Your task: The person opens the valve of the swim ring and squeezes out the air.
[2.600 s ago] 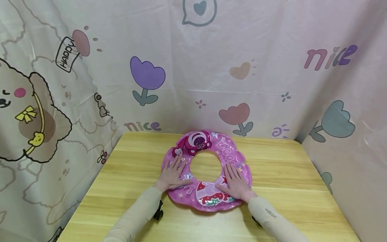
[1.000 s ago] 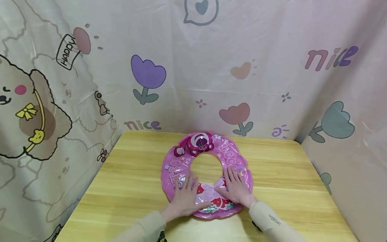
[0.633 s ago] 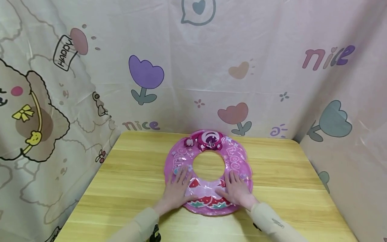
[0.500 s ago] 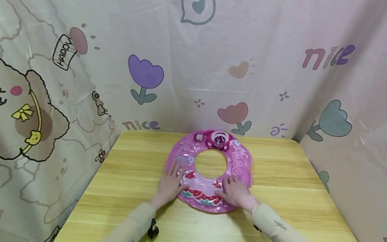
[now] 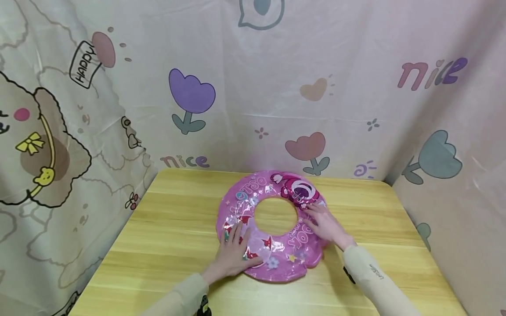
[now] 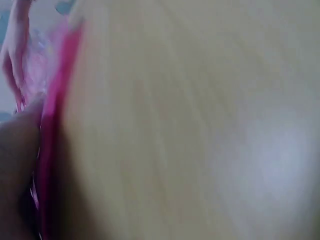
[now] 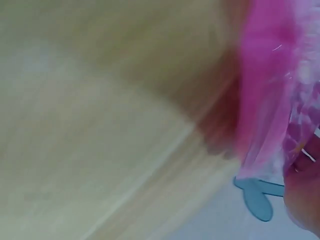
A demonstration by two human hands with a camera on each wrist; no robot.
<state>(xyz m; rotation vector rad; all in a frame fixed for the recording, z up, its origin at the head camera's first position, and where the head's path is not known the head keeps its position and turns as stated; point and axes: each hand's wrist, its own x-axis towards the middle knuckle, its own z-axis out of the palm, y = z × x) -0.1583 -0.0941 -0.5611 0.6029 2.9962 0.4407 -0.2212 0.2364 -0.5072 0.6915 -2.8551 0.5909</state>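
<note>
A pink inflatable swim ring printed with a bear, strawberries and white letters lies flat on the wooden table. My left hand rests on its near left part, fingers spread over the strawberry print. On the ring's right side, my right hand touches the top just below the bear picture, its fingers lightly bent. In the left wrist view, the ring's pink edge runs beside my left thumb, blurred. The right wrist view has the ring's clear and pink rim close by, with part of my right hand at the frame's edge.
The light wooden table extends around the ring on every side. A patterned cloth backdrop with tulips, hearts and lettering hangs behind the table and along both sides. A dark wrist strap shows below the left sleeve.
The swim ring has turned clockwise: the bear has moved to the upper right, the strawberries to the lower left. My right hand has shifted farther up the ring; the left came back slightly nearer.
</note>
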